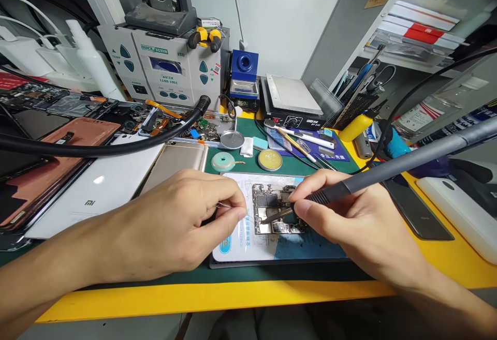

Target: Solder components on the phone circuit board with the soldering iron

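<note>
My right hand (349, 216) grips a grey soldering iron (404, 159) like a pen. The iron's dark tip points down and left onto the lower left part of a phone circuit board (267, 200). That board lies on a white and blue work pad (240, 249). To the left of the board, my left hand (194, 221) is closed, thumb and forefinger pinching a thin wire (223, 205). The wire's far end is too fine to follow. My right fingers hide the board's right side.
Behind the pad are a tin of yellowish paste (270, 160), a pale green spool (222, 161) and several hand tools (298, 141). A rework station (166, 65) stands at the back left, its black hose (155, 143) arching over phones (97, 190). A yellow bottle (355, 127) is at right.
</note>
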`<state>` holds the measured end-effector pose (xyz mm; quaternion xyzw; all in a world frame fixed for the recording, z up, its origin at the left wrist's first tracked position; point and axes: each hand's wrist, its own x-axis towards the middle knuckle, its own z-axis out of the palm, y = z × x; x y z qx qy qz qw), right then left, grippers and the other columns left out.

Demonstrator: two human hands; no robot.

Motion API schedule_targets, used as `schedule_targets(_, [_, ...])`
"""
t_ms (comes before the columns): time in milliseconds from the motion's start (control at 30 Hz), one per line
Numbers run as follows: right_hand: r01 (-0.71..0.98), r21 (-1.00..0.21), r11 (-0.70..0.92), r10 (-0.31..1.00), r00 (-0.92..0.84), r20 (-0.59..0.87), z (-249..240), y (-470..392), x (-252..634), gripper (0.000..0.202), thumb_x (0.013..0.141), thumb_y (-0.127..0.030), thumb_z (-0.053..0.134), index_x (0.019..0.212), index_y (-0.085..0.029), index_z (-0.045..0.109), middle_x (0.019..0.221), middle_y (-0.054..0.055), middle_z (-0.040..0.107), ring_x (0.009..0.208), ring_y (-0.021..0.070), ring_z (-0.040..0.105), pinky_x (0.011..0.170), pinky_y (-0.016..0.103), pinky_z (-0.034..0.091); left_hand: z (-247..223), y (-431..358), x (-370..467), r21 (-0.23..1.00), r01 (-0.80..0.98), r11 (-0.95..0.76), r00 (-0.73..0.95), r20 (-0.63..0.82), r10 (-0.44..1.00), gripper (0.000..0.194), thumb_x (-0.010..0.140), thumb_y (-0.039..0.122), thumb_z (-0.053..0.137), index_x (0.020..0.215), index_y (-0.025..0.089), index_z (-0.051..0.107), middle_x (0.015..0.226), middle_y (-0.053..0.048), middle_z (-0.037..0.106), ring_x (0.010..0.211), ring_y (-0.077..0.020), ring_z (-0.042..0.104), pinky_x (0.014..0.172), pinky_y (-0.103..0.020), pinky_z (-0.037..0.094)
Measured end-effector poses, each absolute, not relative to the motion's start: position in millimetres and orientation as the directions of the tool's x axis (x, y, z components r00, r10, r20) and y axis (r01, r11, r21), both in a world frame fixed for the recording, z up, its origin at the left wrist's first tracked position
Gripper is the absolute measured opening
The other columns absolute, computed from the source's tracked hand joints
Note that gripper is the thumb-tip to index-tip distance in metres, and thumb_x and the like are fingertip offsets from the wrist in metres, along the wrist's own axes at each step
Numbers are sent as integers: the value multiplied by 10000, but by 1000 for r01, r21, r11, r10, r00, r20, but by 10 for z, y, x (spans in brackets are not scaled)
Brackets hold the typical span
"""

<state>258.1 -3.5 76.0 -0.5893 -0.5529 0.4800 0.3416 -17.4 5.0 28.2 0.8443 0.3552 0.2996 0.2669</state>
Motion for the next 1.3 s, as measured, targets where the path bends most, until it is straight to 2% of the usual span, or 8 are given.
schedule_targets(400, [295, -943, -157, 979, -82, -189, 752, -38, 2576, 124, 741, -235, 972, 755, -252, 850, 625, -69, 578, 597, 125, 421, 552, 266, 428, 276, 66, -172, 652, 428, -626, 576, 336, 745, 324, 1166, 140, 633, 879, 236, 749, 687, 92, 615, 544, -86, 406, 509, -245, 335])
schedule_targets(667, [313, -939, -145, 980, -85, -179, 751, -23, 2606, 158, 767, -253, 980, 749, -249, 823, 599, -78, 521, 587, 113, 346, 530, 267, 259, 321, 79, -138, 630, 442, -639, 579, 344, 739, 339, 1140, 124, 620, 846, 211, 764, 658, 92, 571, 547, -77, 417, 506, -230, 341])
schedule_targets(933, [255, -964, -72, 982, -150, -113, 698, 25, 2639, 248, 820, -252, 1002, 721, -258, 775, 547, -81, 535, 514, 111, 389, 481, 260, 266, 353, 69, -137, 625, 444, -642, 575, 351, 739, 340, 1134, 121, 605, 854, 205, 779, 657, 82, 597, 546, -79, 416, 504, -232, 336])
schedule_targets(1133, [214, -958, -191, 977, -48, -206, 736, -11, 2589, 368, 807, -329, 1073, 723, -258, 723, 477, -80, 562, 472, 95, 367, 489, 245, 254, 356, 71, -117, 643, 446, -623, 558, 345, 755, 328, 1142, 146, 627, 855, 218, 768, 668, 87, 639, 552, -70, 464, 521, -198, 370])
schedule_targets(1300, [167, -959, -227, 971, -33, -236, 752, -27, 2574, 433, 798, -338, 1120, 716, -250, 704, 463, -71, 589, 451, 87, 378, 477, 220, 270, 288, 61, -143, 650, 425, -630, 553, 365, 749, 315, 1148, 149, 630, 871, 229, 756, 670, 101, 588, 543, -72, 410, 496, -204, 330])
